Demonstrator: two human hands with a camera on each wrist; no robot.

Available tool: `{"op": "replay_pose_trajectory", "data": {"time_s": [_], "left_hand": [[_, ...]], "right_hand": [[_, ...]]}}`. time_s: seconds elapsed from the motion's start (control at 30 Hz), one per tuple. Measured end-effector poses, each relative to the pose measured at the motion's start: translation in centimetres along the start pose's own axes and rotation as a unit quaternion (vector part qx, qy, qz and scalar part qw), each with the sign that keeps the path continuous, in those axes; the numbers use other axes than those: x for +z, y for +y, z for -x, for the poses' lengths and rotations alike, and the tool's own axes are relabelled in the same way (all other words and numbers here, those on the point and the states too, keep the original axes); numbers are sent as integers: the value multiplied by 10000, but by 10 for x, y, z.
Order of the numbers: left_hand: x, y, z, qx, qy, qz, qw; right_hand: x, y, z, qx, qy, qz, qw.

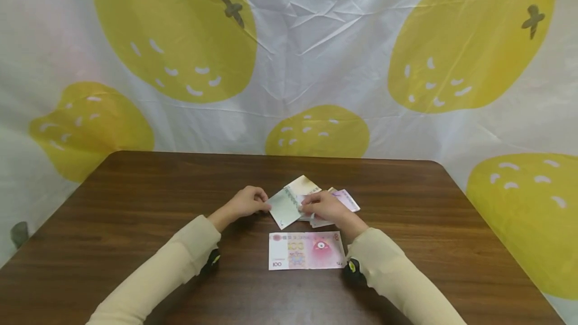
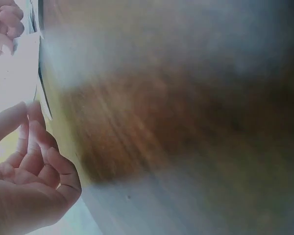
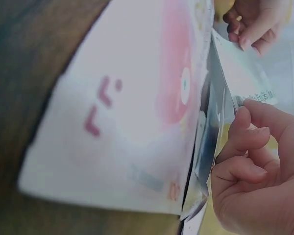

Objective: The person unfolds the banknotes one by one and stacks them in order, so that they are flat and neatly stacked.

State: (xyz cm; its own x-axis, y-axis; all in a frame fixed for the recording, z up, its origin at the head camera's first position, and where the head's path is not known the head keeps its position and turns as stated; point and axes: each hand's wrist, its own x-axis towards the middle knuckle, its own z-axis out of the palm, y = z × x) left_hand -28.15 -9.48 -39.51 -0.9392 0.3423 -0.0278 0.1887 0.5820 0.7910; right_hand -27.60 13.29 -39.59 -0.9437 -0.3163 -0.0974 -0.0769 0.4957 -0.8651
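A pale green banknote (image 1: 283, 208) is stretched between both hands and tilted. My left hand (image 1: 250, 201) pinches its left edge between thumb and fingertips, which the left wrist view shows close up. On the opposite side, my right hand (image 1: 329, 206) pinches it with thumb and index finger; the other fingers are curled in the right wrist view. Nearer me, a pink note marked 100 (image 1: 304, 250) with a one-eyed cartoon figure lies flat on the table. Behind and under the right hand, several loose notes overlap, among them a yellowish one (image 1: 303, 183) and a purplish one (image 1: 347, 200).
The brown wooden table (image 1: 149, 189) has rounded far corners. Right behind it hangs a white cloth (image 1: 325, 64) printed with large yellow fruit. A dark object (image 1: 19, 234) shows past the table's left edge.
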Motion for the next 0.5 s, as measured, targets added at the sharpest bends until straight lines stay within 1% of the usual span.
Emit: {"op": "replay_pose_trajectory", "data": {"time_s": [0.1,0.27,0.37,0.5], "left_hand": [[0,-1,0,-27,-84,360,9993],[0,-2,1,140,-229,948,9951],[0,-2,1,208,-264,1166,9926],[1,0,2,112,-253,1313,9910]], "right_hand": [[-5,-1,2,-1,-31,-106,9999],[-13,-1,7,-49,-81,-306,9995],[-16,2,9,-164,-131,-548,9983],[-19,5,11,-342,-148,-934,9949]]}}
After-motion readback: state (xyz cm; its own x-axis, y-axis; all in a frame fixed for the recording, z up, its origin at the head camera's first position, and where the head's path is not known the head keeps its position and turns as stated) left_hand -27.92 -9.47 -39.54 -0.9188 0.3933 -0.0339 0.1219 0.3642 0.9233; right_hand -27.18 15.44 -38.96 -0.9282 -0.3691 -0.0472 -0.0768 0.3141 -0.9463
